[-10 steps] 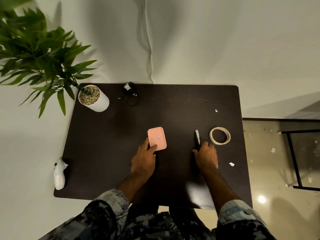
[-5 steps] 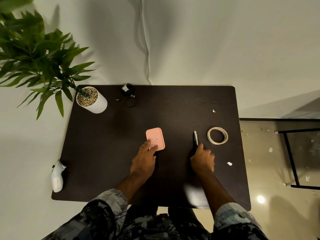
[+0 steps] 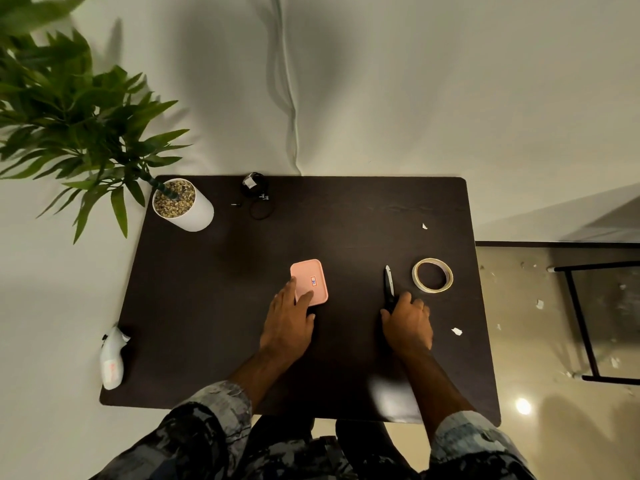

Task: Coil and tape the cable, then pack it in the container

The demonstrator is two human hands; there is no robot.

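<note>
A pink lidded container point(image 3: 309, 280) lies near the middle of the dark table point(image 3: 207, 306). My left hand point(image 3: 289, 320) rests flat, its fingertips on the container's near left edge. My right hand point(image 3: 408, 322) covers the handles of black scissors point(image 3: 389, 281), whose blades point away from me. A ring of pale tape point(image 3: 432, 275) lies just right of the blades. The black cable point(image 3: 258, 197), partly bundled with a white tag, lies at the table's far edge.
A white pot point(image 3: 183, 206) with pebbles and a leafy plant stands at the far left corner. A white bottle-like object point(image 3: 111, 358) lies at the near left edge. Paper scraps point(image 3: 456, 330) dot the right side. A black frame point(image 3: 585, 323) stands on the floor to the right.
The view has shifted slightly. Both hands stay almost in place, the left at the container and the right on the scissors.
</note>
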